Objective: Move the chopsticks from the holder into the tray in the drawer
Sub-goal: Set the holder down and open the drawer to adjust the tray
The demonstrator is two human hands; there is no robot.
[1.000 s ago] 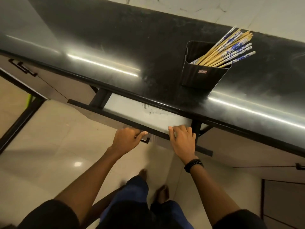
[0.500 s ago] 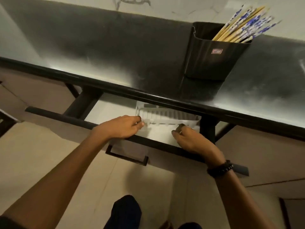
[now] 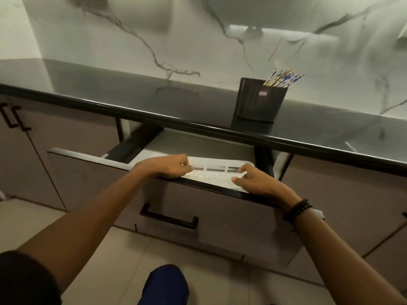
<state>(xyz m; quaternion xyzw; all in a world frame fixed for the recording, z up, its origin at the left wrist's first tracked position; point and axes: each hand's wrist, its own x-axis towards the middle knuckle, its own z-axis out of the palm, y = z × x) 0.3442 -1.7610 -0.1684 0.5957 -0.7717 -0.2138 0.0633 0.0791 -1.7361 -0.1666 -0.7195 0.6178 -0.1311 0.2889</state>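
White plastic tray [image 3: 217,170] with small divided slots lies in the open taupe drawer [image 3: 220,219] at the centre of the frame, and both hands are on it. The left hand [image 3: 169,167] curls its fingers over the tray's left end, knuckles up, above the drawer's front edge. The right hand [image 3: 253,181], with a black beaded bracelet [image 3: 297,209] on its wrist, pinches the tray's near right corner between thumb and bent fingers. Well apart from the tray, in the upper right of the frame, the bamboo chopsticks with blue-and-white patterned tops [image 3: 284,78] stand bunched and leaning right in the black square holder [image 3: 259,104] on the dark grey countertop [image 3: 110,89] — close to the white marble-veined wall [image 3: 132,29]. A black bar handle [image 3: 169,218] sits on the drawer front, lower centre.
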